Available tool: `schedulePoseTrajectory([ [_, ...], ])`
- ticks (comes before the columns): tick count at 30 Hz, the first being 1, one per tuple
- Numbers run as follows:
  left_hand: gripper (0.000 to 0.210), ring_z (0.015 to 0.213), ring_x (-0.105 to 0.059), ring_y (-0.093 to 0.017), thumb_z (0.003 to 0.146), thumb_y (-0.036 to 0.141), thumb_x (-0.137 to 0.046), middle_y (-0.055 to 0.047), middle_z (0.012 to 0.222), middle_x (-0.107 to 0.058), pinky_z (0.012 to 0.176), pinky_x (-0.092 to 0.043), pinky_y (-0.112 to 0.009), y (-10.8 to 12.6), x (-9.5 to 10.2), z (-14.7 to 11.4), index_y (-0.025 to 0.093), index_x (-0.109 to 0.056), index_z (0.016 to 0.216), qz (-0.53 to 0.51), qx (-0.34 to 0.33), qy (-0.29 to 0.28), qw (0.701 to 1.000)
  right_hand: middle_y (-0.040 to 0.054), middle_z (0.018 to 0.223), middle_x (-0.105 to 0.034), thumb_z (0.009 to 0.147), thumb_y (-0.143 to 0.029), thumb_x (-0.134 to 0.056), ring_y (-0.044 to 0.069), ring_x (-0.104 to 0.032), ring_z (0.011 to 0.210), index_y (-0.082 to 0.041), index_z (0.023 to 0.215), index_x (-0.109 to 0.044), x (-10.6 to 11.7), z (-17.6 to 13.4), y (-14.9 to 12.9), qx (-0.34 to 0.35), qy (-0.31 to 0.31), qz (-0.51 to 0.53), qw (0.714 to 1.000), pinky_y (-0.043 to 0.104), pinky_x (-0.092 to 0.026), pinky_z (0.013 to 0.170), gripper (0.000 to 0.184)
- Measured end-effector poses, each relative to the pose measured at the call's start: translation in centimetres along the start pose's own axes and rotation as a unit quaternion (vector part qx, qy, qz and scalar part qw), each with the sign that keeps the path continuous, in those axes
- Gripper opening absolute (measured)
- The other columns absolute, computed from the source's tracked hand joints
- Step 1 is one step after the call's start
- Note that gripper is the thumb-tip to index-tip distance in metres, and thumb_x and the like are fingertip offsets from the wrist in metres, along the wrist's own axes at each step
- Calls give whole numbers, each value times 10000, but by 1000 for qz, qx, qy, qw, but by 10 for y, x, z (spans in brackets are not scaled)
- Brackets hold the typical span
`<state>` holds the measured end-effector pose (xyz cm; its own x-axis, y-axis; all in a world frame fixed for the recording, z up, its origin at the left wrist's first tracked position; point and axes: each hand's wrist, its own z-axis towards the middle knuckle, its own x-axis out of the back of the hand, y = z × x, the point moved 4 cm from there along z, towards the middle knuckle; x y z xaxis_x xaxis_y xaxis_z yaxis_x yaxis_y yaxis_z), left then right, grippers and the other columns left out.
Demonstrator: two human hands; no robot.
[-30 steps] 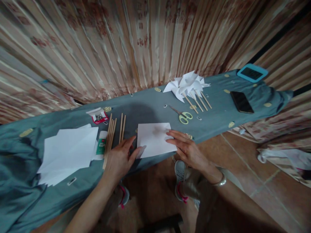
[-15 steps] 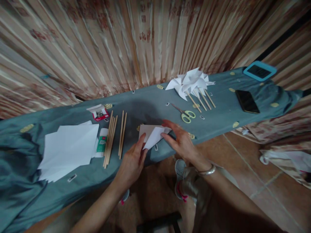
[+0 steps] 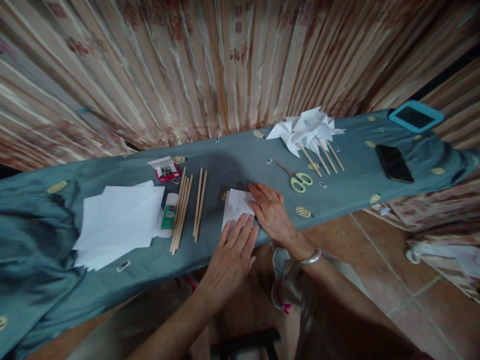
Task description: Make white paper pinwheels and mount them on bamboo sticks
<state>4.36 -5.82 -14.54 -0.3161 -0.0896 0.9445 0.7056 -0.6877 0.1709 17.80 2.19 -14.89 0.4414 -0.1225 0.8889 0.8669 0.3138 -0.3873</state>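
Head view, and from my end I see the left hand (image 3: 231, 252) lying open, fingers flat over the near part of the white paper (image 3: 237, 200); the right hand (image 3: 274, 214), open too, covers its right edge, both pressing, I'd judge, to keep it flat. Left of the left hand, wooden sticks (image 3: 182, 210); beyond the right, scissors (image 3: 292, 174), then paper pinwheels (image 3: 309, 125), apparently parked out of the way
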Motion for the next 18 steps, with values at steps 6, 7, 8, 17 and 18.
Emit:
schedulePoseTrajectory([
  [6,599,1434,-228,-354,894,326,-531,-245,1497,-366,1120,-326,-530,-2,-9,-7,30,-373,1389,12,10,-40,999,158,1397,-518,996,-270,-349,268,-432,1318,-154,1319,-550,-6,0,-2,22,-5,-38,999,455,-343,1051,398],
  [7,607,1433,-228,-359,893,343,-533,-246,1497,-366,1120,-328,-529,-3,-9,-8,29,-375,1387,15,11,-43,999,155,1397,-521,996,-268,-349,269,-430,1321,-155,1315,-555,-7,0,-2,23,-5,-42,999,457,-345,1049,397],
  [8,613,1431,-230,-363,891,353,-537,-246,1497,-367,1120,-329,-527,-4,-10,-8,28,-377,1386,17,12,-45,999,153,1397,-523,996,-268,-348,271,-428,1323,-155,1312,-558,-8,1,-1,23,-5,-46,999,459,-347,1048,396],
  [17,650,1432,-220,-374,875,341,-573,-254,1502,-353,1134,-313,-529,-6,-13,-10,13,-361,1394,18,15,-55,998,139,1409,-518,997,-271,-347,273,-410,1340,-168,1314,-560,-11,2,-3,24,-12,-66,997,452,-332,1054,396],
  [18,658,1430,-223,-378,871,345,-579,-256,1501,-353,1132,-314,-531,-7,-14,-10,10,-361,1394,18,15,-57,998,139,1409,-517,997,-271,-346,274,-409,1340,-169,1314,-559,-11,2,-3,24,-12,-66,997,452,-330,1054,396],
])
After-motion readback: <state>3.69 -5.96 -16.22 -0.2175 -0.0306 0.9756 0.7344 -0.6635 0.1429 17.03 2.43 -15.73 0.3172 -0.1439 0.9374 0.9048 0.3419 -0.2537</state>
